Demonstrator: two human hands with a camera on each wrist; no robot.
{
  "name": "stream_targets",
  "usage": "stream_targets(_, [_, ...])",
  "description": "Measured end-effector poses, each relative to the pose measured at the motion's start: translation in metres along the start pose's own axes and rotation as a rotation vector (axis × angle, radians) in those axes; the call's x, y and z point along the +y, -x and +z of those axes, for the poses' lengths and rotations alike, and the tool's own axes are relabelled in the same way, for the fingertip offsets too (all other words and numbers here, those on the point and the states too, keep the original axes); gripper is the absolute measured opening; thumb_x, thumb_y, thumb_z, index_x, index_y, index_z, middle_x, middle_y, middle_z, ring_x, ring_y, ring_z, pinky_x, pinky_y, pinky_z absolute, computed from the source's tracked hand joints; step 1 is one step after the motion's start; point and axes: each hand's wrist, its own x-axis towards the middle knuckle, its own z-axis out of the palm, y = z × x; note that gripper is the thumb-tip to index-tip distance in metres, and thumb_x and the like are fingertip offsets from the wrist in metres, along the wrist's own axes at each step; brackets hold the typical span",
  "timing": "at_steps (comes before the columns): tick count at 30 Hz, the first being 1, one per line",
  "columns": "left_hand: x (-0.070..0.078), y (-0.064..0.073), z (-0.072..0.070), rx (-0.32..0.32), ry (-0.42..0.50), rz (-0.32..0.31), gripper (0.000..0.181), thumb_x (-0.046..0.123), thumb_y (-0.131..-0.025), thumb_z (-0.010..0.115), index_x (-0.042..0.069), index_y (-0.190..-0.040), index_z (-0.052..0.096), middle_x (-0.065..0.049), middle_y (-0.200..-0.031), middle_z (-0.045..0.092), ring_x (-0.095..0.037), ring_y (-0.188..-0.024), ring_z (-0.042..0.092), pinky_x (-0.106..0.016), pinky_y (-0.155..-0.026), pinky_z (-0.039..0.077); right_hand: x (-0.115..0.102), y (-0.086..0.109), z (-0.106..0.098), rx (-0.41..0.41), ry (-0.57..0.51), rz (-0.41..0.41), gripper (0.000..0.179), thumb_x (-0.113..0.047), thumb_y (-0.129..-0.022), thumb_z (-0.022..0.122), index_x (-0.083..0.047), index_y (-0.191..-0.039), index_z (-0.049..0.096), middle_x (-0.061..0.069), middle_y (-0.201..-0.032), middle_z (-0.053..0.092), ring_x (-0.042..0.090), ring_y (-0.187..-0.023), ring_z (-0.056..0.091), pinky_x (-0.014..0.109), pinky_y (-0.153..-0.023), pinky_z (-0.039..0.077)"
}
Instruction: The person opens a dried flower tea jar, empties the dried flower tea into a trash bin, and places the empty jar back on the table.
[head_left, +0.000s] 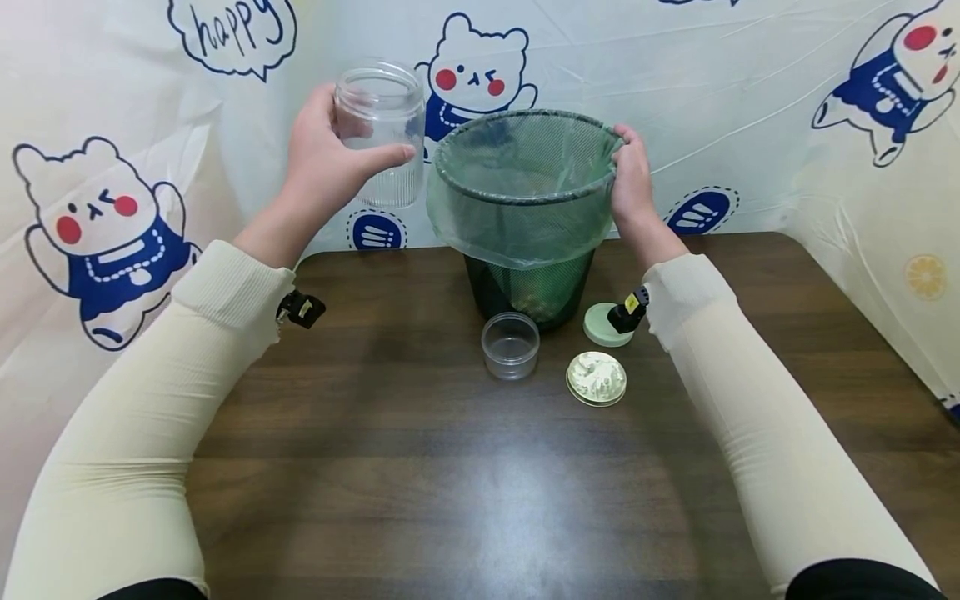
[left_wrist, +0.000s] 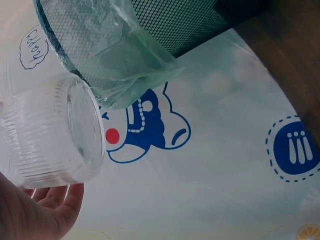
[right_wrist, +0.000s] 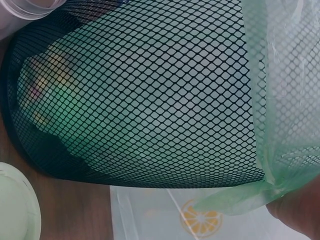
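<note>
My left hand (head_left: 330, 154) holds a clear ribbed plastic jar (head_left: 393, 154), fingers behind it and thumb across its front. The jar has no lid on and is raised above the table, left of the wastebasket. In the left wrist view the jar's base (left_wrist: 85, 130) faces right. My right hand (head_left: 633, 179) grips the right side of the rim of the dark mesh wastebasket (head_left: 566, 292). A thin green bag (head_left: 517, 237) lines the basket and folds out over its rim. Through the mesh (right_wrist: 165, 95), some blurred coloured contents show low in the bag.
In front of the basket a small clear round tub (head_left: 511, 348) stands on the brown table (head_left: 420, 467). To its right lie a pale green lid (head_left: 603, 329) and a round piece with a whitish, crinkled top (head_left: 596, 377). A printed sheet (head_left: 750, 108) hangs behind.
</note>
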Motion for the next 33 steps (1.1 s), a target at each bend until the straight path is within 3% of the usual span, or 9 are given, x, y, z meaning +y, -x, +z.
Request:
stream_targets(4, [-0.004, 0.011, -0.003, -0.052, 0.022, -0.039, 0.076, 0.033, -0.078, 0.082, 0.017, -0.140, 0.040, -0.004, -0.133, 0.049, -0.018, -0.118, 0.048, -0.038, -0.095, 0.043, 0.000, -0.001, 0.000, -0.001, -0.011, 0.001, 0.051, -0.010, -0.096, 0.022, -0.009, -0.146, 0.035, 0.004, -0.136, 0.039, 0.014, -0.105, 0.040, 0.018, -0.087, 0.033])
stream_targets(10, [-0.015, 0.024, -0.002, -0.122, 0.041, -0.045, 0.076, 0.031, -0.079, 0.080, 0.013, -0.140, 0.037, -0.006, -0.137, 0.047, -0.021, -0.121, 0.050, -0.041, -0.098, 0.044, -0.001, -0.002, -0.002, 0.000, -0.003, 0.001, 0.052, -0.010, -0.096, 0.022, -0.010, -0.146, 0.036, 0.002, -0.137, 0.039, 0.013, -0.107, 0.039, 0.017, -0.088, 0.032])
stream_targets(20, [-0.034, 0.046, 0.004, -0.195, 0.031, -0.021, 0.070, 0.025, -0.076, 0.081, 0.010, -0.133, 0.042, -0.005, -0.128, 0.048, -0.021, -0.109, 0.047, -0.035, -0.088, 0.041, 0.001, -0.001, 0.000, -0.002, -0.009, -0.005, 0.052, -0.009, -0.096, 0.022, -0.009, -0.146, 0.036, 0.003, -0.137, 0.040, 0.013, -0.109, 0.039, 0.017, -0.090, 0.032])
stream_targets(27, [-0.042, 0.060, 0.015, -0.280, 0.066, 0.017, 0.069, 0.018, -0.075, 0.081, 0.006, -0.130, 0.042, -0.006, -0.125, 0.053, -0.022, -0.112, 0.049, -0.045, -0.095, 0.042, 0.001, -0.003, 0.000, 0.007, -0.047, 0.004, 0.051, -0.008, -0.095, 0.023, -0.009, -0.144, 0.038, 0.006, -0.128, 0.043, 0.013, -0.103, 0.042, 0.017, -0.089, 0.034])
stream_targets(33, [-0.052, 0.073, 0.028, -0.362, 0.086, 0.059, 0.068, 0.011, -0.073, 0.083, 0.002, -0.128, 0.044, -0.011, -0.124, 0.055, -0.025, -0.114, 0.050, -0.050, -0.098, 0.040, 0.001, -0.002, 0.000, 0.000, -0.051, -0.003, 0.051, -0.008, -0.096, 0.023, -0.008, -0.145, 0.037, 0.005, -0.131, 0.042, 0.012, -0.106, 0.041, 0.017, -0.091, 0.034])
